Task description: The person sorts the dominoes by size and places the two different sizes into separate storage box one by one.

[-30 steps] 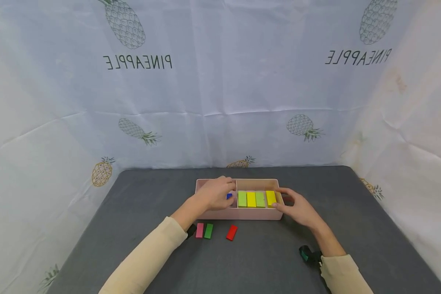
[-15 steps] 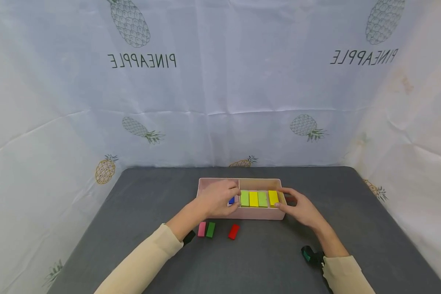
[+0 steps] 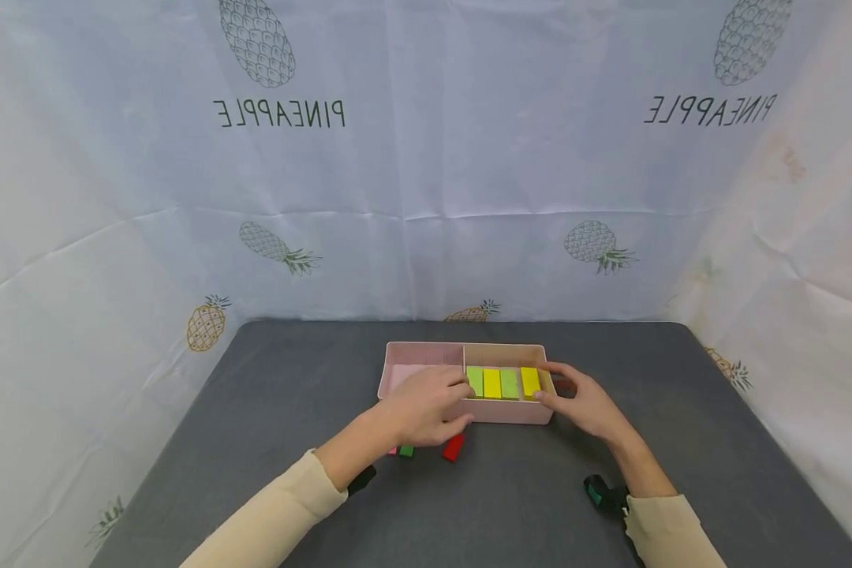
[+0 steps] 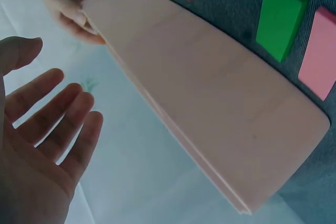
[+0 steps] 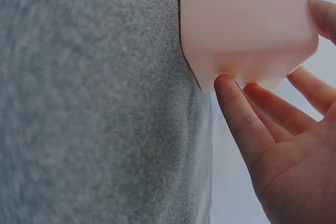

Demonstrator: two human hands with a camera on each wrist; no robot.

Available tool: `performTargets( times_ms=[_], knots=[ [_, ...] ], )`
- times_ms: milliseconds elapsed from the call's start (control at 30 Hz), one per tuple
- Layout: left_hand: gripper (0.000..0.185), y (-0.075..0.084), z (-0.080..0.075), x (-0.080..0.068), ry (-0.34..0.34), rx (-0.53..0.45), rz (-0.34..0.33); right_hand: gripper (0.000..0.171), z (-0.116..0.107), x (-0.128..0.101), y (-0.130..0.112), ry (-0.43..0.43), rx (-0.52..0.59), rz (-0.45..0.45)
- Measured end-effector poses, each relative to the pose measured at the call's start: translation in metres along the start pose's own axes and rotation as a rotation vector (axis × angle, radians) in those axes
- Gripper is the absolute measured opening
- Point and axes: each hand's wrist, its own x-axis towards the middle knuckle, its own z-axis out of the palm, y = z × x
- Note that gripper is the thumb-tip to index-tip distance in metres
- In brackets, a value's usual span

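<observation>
A pink two-compartment box (image 3: 511,412) stands on the dark table. Several light green and yellow blocks (image 3: 492,384) line its right compartment. My left hand (image 3: 429,406) hovers over the box's front left, hiding part of the left compartment. In the left wrist view that hand (image 4: 39,145) holds nothing, its fingers spread and relaxed. My right hand (image 3: 582,402) holds the right end of the box, thumb at the rim. Fingertips (image 5: 226,85) press on the end wall in the right wrist view.
In front of the box lie a red block (image 3: 454,448), a green block (image 4: 281,17) and a pink block (image 4: 320,56), the last two partly hidden by my left hand in the head view. A pineapple-print cloth (image 3: 426,158) hangs behind the table.
My left hand has come back toward the table's front, out of the left compartment. The blue block seen under its fingers is now hidden. My right hand stays at the box end.
</observation>
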Motion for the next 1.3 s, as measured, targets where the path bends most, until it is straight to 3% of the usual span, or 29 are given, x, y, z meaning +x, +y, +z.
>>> performTargets(
  times_ms=[200,533,767,1133,1300],
  knots=[
    [0.028,0.007,0.005,-0.007,0.028,-0.024,0.041,0.076,0.000,-0.001,-0.001,0.003,-0.003,-0.002],
    [0.031,0.014,0.016,-0.015,-0.028,0.002,0.049,0.077,-0.001,0.002,0.000,0.006,-0.008,0.006],
    [0.033,0.016,0.029,-0.019,-0.094,-0.018,0.027,0.077,-0.002,0.001,-0.003,0.006,-0.004,0.009],
    [0.041,0.014,0.048,-0.022,-0.190,0.059,-0.005,0.075,-0.003,0.001,0.000,0.006,0.002,-0.008],
    [0.046,0.015,0.055,-0.024,-0.267,0.041,-0.042,0.075,-0.001,0.000,0.001,0.000,0.011,-0.011]
  ],
)
